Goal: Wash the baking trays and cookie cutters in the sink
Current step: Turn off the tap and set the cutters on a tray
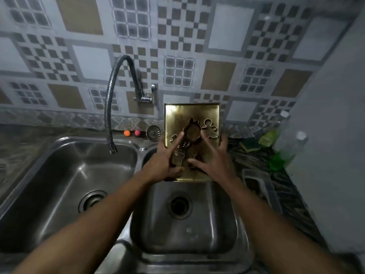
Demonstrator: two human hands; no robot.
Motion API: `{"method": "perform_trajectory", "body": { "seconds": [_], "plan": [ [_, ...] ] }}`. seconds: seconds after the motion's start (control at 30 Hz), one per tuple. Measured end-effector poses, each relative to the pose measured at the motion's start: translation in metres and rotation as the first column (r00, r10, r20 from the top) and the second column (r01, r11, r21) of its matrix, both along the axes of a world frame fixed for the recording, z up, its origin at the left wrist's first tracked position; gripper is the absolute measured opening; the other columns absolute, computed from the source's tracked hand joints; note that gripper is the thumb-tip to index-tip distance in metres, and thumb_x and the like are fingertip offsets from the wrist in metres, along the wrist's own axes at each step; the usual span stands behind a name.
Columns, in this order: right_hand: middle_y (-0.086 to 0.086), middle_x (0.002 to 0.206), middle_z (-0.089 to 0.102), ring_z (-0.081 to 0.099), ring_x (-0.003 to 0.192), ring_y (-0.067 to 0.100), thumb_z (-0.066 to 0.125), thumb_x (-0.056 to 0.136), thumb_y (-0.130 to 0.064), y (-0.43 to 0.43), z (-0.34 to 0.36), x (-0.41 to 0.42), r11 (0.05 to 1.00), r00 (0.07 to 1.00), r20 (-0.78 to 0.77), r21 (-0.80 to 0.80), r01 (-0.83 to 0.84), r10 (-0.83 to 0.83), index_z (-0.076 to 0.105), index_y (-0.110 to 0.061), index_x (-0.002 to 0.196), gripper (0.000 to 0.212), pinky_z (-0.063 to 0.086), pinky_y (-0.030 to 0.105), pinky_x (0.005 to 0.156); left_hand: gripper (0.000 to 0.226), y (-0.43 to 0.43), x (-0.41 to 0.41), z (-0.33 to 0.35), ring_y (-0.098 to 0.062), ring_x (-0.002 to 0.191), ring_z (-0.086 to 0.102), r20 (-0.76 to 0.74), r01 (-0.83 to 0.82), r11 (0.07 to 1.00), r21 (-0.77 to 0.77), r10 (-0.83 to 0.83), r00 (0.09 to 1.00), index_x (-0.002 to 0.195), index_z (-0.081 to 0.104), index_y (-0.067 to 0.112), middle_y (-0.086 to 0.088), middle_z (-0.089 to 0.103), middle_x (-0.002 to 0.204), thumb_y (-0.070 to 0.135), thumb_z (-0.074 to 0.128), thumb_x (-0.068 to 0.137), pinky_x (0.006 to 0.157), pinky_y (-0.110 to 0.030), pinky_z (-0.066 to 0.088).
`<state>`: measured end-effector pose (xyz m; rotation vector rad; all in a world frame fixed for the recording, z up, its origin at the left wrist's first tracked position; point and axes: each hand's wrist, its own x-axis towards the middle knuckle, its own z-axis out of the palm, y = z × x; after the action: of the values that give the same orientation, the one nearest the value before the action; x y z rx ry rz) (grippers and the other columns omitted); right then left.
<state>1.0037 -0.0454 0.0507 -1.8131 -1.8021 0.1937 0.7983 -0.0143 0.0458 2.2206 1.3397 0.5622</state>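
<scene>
A steel double sink (136, 224) fills the surface (254, 158) below the patterned wall tiles, with two basins: the wide left basin (59, 175) and the smaller right basin (197, 234), each with one drain. One gold baking tray (189, 111) is held tilted over the far edge of the right basin, clear of its floor. Both hands grip it. The left hand (164, 161) is at the tray's left edge, with its thumb and a straight forefinger lying on top. The right hand (215, 161) is spread across the right side, thumb on the face and outer fingers round the right rim. One flexible tap hose (110, 99) arcs over the left basin. To the right stand what look like two clear bottles (284, 133), blurred, and one green-and-yellow sponge (251, 144). One round strainer (153, 132) leans against the wall. On the tray lie several metal cookie cutters (192, 129), four or five, though I cannot tell exactly; one is a gingerbread man (210, 128). Two small balls sit behind the sink, one orange ball (127, 132) and one pink ball (137, 132).
</scene>
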Motion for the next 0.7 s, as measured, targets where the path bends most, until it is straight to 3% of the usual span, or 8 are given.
{"method": "perform_trajectory", "body": {
  "seconds": [0.1, 0.27, 0.43, 0.7],
  "plan": [
    [0.012, 0.161, -0.011, 0.034, 0.139, 0.042, 0.070, 0.064, -0.074, 0.005, 0.023, 0.001, 0.996, 1.000, 0.028, 0.083, -0.010, 0.007, 0.001, -0.064, 0.143, 0.105, 0.048, 0.046, 0.097, 0.114, 0.005, -0.001, 0.019, -0.041, 0.147, 0.017, 0.033, 0.001, 0.998, 0.060, -0.003, 0.999, 0.147, -0.008, 0.059, -0.010, -0.029, 0.159, 0.040, 0.081, 0.077, 0.114, -0.051, 0.028],
    [0.013, 0.161, -0.012, 0.023, 0.144, 0.041, 0.067, 0.066, -0.074, 0.010, 0.047, -0.007, 0.979, 0.998, 0.063, 0.204, -0.005, -0.008, 0.002, -0.060, 0.146, 0.104, 0.053, 0.041, 0.089, 0.113, 0.014, 0.000, 0.043, -0.044, 0.142, 0.029, -0.012, -0.030, 0.986, 0.162, 0.032, 0.999, 0.136, -0.026, 0.066, -0.013, -0.036, 0.155, 0.044, 0.071, 0.083, 0.112, -0.053, 0.032],
    [0.018, 0.160, -0.010, 0.021, 0.145, 0.042, 0.064, 0.069, -0.076, 0.012, 0.062, -0.012, 0.962, 0.996, 0.080, 0.272, 0.023, -0.047, -0.002, -0.060, 0.145, 0.102, 0.054, 0.039, 0.086, 0.110, 0.018, -0.001, 0.065, -0.044, 0.146, 0.021, -0.025, -0.046, 0.973, 0.224, 0.053, 0.998, 0.130, -0.030, 0.069, -0.009, -0.038, 0.154, 0.044, 0.067, 0.086, 0.114, -0.057, 0.030],
    [0.026, 0.157, -0.001, 0.030, 0.138, 0.045, 0.065, 0.071, -0.072, 0.020, 0.083, -0.015, 0.920, 0.992, 0.117, 0.392, 0.005, -0.055, 0.011, -0.047, 0.151, 0.100, 0.054, 0.041, 0.086, 0.104, 0.023, -0.005, 0.084, -0.038, 0.128, 0.051, 0.008, -0.070, 0.926, 0.370, 0.072, 0.997, 0.133, -0.029, 0.064, -0.011, -0.040, 0.152, 0.046, 0.063, 0.089, 0.099, -0.042, 0.049]
  ]
}}
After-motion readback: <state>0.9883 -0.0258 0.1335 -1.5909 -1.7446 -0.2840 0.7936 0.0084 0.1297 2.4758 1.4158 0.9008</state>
